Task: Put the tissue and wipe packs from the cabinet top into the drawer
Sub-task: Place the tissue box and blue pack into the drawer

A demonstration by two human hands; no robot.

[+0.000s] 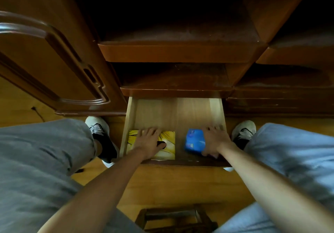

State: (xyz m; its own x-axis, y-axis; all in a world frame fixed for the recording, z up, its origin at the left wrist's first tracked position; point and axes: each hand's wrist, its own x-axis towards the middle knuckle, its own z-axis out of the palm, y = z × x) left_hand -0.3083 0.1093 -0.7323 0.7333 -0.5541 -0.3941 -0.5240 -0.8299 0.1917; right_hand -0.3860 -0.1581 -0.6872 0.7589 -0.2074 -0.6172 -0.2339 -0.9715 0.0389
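The wooden drawer [173,113] is pulled out below the cabinet. A flat yellow pack [169,148] lies in its front left corner, and my left hand [149,140] rests flat on top of it with fingers spread. A blue pack [195,141] stands in the front right part of the drawer. My right hand [215,141] holds it from the right side, fingers over its far end and thumb near its front. The blue pack looks blurred.
Dark wooden shelves [177,52] of the cabinet jut out above the drawer. A cabinet door [54,61] stands at the left. My knees in grey trousers flank the drawer, and a wooden stool [173,218] stands on the floor below.
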